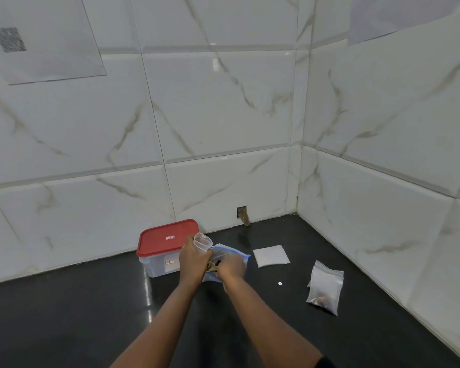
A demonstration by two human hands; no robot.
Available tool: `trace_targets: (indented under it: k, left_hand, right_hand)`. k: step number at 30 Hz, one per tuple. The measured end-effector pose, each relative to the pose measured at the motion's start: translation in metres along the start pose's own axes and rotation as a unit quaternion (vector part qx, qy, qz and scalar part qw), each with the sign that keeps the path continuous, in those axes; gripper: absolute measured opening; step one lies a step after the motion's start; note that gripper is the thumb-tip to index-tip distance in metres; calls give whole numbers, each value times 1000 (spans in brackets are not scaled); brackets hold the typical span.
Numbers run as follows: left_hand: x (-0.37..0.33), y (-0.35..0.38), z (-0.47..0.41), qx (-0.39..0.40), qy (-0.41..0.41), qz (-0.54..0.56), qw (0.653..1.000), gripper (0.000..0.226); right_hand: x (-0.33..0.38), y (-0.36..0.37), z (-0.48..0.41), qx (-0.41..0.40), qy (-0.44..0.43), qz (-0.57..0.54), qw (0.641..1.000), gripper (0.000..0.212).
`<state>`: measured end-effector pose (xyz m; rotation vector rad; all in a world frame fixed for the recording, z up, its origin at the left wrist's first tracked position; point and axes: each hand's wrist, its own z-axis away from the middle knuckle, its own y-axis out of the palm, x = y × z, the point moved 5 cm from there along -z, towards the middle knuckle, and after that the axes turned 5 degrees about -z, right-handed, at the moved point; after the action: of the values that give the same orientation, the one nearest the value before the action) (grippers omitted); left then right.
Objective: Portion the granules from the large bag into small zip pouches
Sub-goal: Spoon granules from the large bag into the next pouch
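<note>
**Now filling another pouch**

Midway through a portion, by the look of it. Gripping an empty small pouch in the left hand, fingers curled round its lower part, mouth gaping upward at twelve o'clock of the fist. Reaching with the right hand at the large bag, blue-edged, lying on the black counter just at three o'clock of the left hand. Cannot tell whether the right fingers are closed or slack: hidden behind the back of the hand. Something brownish between the two hands, too small to name.

Set aside at four o'clock, well apart: a filled pouch with brown granules at its bottom. Waiting at two o'clock: a flat stack of spare pouches. Behind the left hand at ten o'clock, a red-lidded tub, lid on.

Next, probably: bringing granules over the open mouth, keeping it wide and upright, tipping slowly to avoid spills, then pressing the zip closed.
</note>
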<state>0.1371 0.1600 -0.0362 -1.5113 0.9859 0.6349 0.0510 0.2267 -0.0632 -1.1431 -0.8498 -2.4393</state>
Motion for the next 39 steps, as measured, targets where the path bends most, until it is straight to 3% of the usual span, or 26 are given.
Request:
trace_targets:
  k: [3,8,10,16,27,30,35,39]
  left_hand:
    - [0,1,1,-4,-3,11,1000,38]
    - [0,-2,1,8,-3,24,1000,41]
    - [-2,-1,1,21,-1,33,999,44]
    - [-1,2,2,44,-1,34,998,50]
    - [7,14,12,76,-8,38,996,56]
    - [8,14,13,71,-8,43,997,56]
    - [8,15,14,75,-17,57,995,61]
    - [11,16,13,71,-27,70,995,71]
  right_hand:
    - [13,-10,-3,-7,-53,156,986,27]
    - [42,-31,-15,-14,-90,306,948,19]
    - [57,-37,-16,8,-98,322,942,7]
    - [99,-59,-25,36,-84,344,934,23]
    - [132,-31,15,92,-133,348,924,26]
    - [126,-15,22,104,-198,424,878,27]
    - [117,5,41,117,-349,573,732,34]
    - [113,9,48,130,-384,614,677,40]
